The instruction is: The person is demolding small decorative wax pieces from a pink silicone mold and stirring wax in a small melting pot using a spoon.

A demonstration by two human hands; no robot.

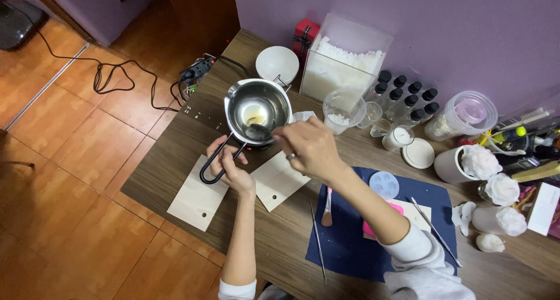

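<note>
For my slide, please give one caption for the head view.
Left hand holds the steel pot's loop handle while right hand stirs inside with a spoon.

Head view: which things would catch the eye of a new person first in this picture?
First comes the shiny metal pot in the middle of the wooden table: the left hand grips its looped black handle, and the right hand dips a spoon into it. Behind it, against the purple wall, stands a clear box of white flakes. At the right edge sit white flower shapes.
</note>
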